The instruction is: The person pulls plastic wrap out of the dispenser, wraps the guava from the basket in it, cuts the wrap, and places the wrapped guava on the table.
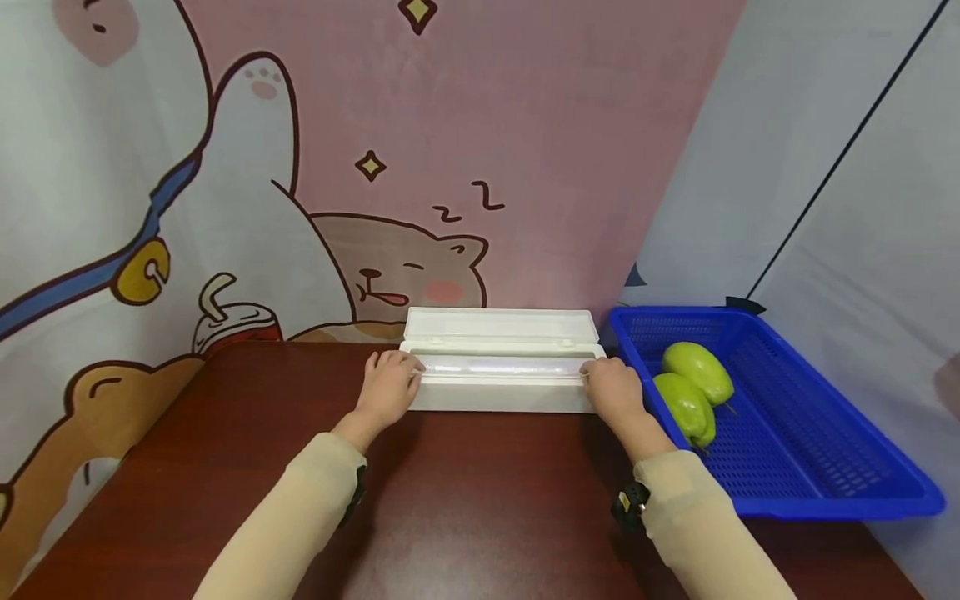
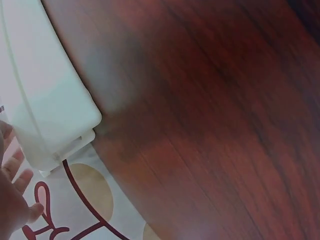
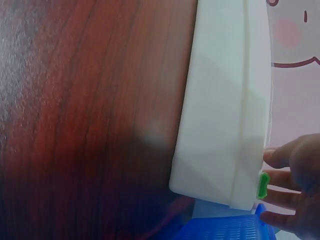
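Note:
A long white cling film box [image 1: 502, 398] stands on the table with its lid [image 1: 502, 323] raised at the back. Inside lies a shiny, clear roll of cling film [image 1: 502, 367]. At the roll's left end, my left hand [image 1: 388, 385] pinches the film with thumb and forefinger. The right hand [image 1: 615, 390] grips it likewise at the opposite end. In the right wrist view, a small green piece [image 3: 263, 186] on the box sits by the fingers [image 3: 279, 179]. The left wrist view shows the left fingers [image 2: 14, 162] only partly, beside the box's end.
A blue plastic basket [image 1: 825, 508] stands right of the box, close to the right forearm. Two green fruits or vegetables [image 1: 697, 371] lie in its left part. Behind the dark red-brown wooden table [image 1: 480, 508] rises a cartoon-printed wall covering [image 1: 525, 150].

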Demonstrator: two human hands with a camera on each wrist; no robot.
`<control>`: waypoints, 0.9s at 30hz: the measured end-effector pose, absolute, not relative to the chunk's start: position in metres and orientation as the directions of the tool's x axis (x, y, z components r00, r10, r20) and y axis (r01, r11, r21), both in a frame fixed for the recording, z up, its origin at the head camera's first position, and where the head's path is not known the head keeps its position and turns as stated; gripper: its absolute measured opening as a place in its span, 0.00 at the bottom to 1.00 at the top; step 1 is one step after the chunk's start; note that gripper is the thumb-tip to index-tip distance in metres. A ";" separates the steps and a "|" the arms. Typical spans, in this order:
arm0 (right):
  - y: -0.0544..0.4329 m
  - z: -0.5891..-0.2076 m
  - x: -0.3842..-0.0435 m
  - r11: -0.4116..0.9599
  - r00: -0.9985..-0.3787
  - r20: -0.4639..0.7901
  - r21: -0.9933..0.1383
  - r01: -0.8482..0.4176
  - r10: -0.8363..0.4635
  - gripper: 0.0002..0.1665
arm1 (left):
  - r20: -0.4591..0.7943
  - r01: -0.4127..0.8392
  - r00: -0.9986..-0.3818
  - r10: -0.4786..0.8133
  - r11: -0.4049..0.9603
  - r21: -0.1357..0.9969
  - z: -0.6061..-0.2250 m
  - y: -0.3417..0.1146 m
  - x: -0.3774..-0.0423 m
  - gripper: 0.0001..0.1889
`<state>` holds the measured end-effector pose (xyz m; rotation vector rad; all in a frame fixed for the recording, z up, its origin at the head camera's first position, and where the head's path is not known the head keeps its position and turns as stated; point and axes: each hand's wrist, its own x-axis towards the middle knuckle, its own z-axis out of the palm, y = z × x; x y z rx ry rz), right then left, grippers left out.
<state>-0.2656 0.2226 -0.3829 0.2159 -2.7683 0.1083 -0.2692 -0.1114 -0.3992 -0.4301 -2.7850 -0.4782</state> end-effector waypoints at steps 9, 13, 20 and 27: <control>0.223 -0.380 -0.271 0.986 -0.947 0.314 -0.118 -0.115 -0.073 0.09 | 0.375 0.289 -0.912 0.164 0.908 0.304 -0.403 -0.108 -0.278 0.06; 0.222 -0.381 -0.274 0.991 -0.958 0.281 -0.108 -0.082 -0.049 0.10 | 0.413 0.284 -0.900 0.141 0.908 0.309 -0.404 -0.106 -0.280 0.05; 0.217 -0.382 -0.286 0.995 -0.949 0.312 -0.068 -0.075 -0.050 0.09 | 0.493 0.252 -0.867 0.075 0.919 0.304 -0.405 -0.107 -0.287 0.05; 0.219 -0.377 -0.297 0.993 -0.978 0.211 -0.111 -0.034 -0.010 0.09 | 0.459 0.167 -0.889 0.010 0.938 0.304 -0.400 -0.107 -0.294 0.06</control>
